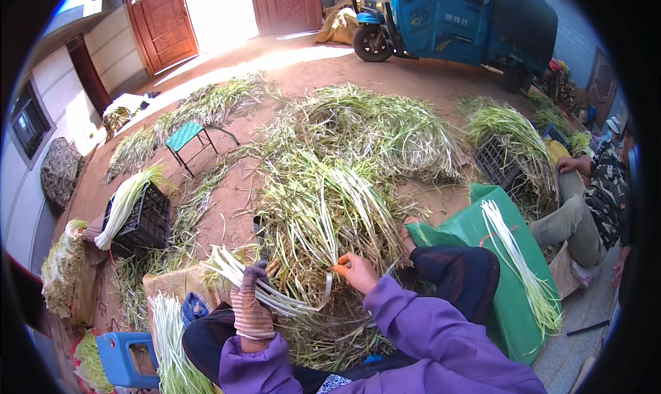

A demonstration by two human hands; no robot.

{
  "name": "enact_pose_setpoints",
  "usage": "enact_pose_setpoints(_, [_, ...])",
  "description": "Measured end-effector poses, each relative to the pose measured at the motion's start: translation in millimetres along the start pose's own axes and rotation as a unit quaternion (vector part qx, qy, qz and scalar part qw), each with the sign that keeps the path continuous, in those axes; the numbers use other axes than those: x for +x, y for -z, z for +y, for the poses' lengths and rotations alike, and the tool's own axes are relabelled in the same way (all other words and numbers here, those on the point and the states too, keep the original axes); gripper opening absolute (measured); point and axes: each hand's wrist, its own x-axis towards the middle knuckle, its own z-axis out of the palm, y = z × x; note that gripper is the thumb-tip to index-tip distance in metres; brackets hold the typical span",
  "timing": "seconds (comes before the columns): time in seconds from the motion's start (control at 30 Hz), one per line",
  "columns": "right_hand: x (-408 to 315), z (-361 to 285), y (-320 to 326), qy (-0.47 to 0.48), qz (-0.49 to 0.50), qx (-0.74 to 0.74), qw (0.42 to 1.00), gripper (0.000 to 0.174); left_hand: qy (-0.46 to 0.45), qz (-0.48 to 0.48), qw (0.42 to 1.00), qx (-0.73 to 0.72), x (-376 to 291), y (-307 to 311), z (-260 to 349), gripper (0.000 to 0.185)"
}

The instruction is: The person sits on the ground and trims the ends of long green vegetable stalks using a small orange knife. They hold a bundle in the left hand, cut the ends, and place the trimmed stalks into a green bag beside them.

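Observation:
My left hand (253,306), in a striped knit glove, is closed around a bunch of peeled white stalks (227,265) that look like garlic shoots or chives. Their tips point up and left, and their lower ends reach toward the middle. A pale peeled strip (328,290) curls at those ends. Orange covers sit on fingertips of my bare right hand (359,272), which pinches a stalk (333,252) at the near side of a heap of unpeeled green stalks (304,203). Brown husks and roots lie under both hands.
Cleaned stalks lie on a green sack (516,290) at right, by a seated person (578,213), and on a black crate (139,218) at left. A blue stool (126,360) and a green-topped stool (184,135) stand left. A blue three-wheeled truck (439,22) is parked behind.

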Motion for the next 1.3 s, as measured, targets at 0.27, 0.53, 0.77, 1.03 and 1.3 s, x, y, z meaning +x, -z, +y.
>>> enact_pose_setpoints(0.27, [24.5,15.5,-8.7,0.036,0.024,0.027,0.999,0.028,0.1,-0.111,0.959,-0.243,5.8,-3.3,-40.9,0.028])
enact_pose_setpoints(0.53, [-15.0,-22.4,15.8,-0.009,-0.172,0.224,0.959,0.015,0.214,-0.025,0.976,0.041,10.2,-23.6,-77.8,0.027])
enact_pose_setpoints(0.77, [-56.9,-34.7,14.6,0.006,-0.174,0.219,0.96,0.011,0.223,-0.046,0.963,0.144,1.8,-30.1,-97.1,0.018])
enact_pose_setpoints(1.03, [-78.0,-32.0,6.3,0.199,-0.084,0.111,0.97,0.011,0.179,-0.009,0.978,0.104,4.9,-21.2,-95.5,0.013])
enact_pose_setpoints(1.3, [-122.7,4.4,22.4,0.293,-0.296,-0.27,0.868,0.012,0.172,0.039,0.983,0.047,17.2,-4.6,-86.2,0.021])
